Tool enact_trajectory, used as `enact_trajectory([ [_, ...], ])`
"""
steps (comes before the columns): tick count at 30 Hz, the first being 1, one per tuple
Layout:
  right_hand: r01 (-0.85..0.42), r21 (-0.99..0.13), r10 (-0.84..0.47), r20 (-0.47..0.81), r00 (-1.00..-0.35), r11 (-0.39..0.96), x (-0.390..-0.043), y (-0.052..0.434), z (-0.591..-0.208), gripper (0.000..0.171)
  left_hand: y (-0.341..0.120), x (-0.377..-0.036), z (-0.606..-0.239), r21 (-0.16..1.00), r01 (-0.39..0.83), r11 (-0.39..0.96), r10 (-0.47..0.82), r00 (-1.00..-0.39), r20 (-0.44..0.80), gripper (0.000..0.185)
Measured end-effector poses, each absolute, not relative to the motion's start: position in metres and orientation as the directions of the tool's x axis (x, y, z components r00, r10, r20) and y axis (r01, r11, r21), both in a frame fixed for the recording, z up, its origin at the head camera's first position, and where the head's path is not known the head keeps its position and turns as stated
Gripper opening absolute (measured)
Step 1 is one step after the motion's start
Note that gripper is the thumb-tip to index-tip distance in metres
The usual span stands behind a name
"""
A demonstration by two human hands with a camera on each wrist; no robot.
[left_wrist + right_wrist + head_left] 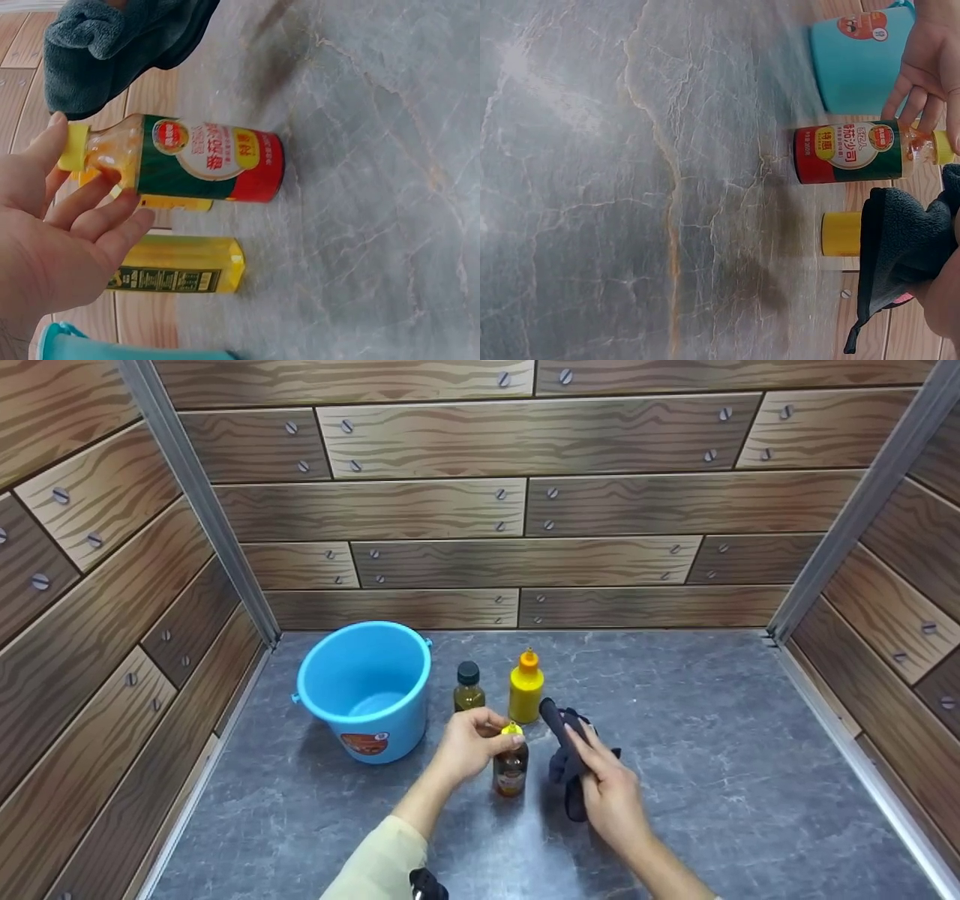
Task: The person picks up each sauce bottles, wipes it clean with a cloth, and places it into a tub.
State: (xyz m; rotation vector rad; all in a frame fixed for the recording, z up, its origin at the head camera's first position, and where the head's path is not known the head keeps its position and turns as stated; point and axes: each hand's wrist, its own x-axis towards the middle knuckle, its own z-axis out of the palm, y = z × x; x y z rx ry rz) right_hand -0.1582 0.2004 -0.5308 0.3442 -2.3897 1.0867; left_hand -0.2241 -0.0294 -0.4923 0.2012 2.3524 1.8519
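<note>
Two hands worked over grey tabletop (712, 780). Left hand (466, 746) pinched yellow cap of sauce bottle (511, 769), standing upright beside blue bucket (367, 690). Right hand (611, 795) clutched dark cloth (564, 750). Likely step: steadying bottle for wiping; next move would need cloth against bottle.

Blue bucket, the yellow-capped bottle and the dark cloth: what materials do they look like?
Blue bucket: probably moulded plastic, smooth with a slight sheen and a sticker on its wall.
Yellow-capped bottle: clear plastic or glass, can't tell which; liquid shows through at the neck, under a glossy printed label. The left hand holds its cap.
Dark cloth: soft napped fabric, possibly microfibre; it folds limply in the right hand.
</note>
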Motion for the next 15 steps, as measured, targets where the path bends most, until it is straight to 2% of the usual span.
enact_trajectory([
  [6,-0.402,-0.667,-0.036,0.491,-0.87,0.627,-0.161,0.197,-0.527,0.07,-0.035,-0.232,-0.489,0.963,0.069,0.26,0.272,-0.962,-0.005,0.015],
  [15,-0.432,-0.662,-0.078,0.493,-0.866,0.612,-0.169,0.188,-0.524,0.068,-0.044,-0.236,-0.484,0.953,0.051,0.299,0.355,-0.933,-0.062,0.014],
])
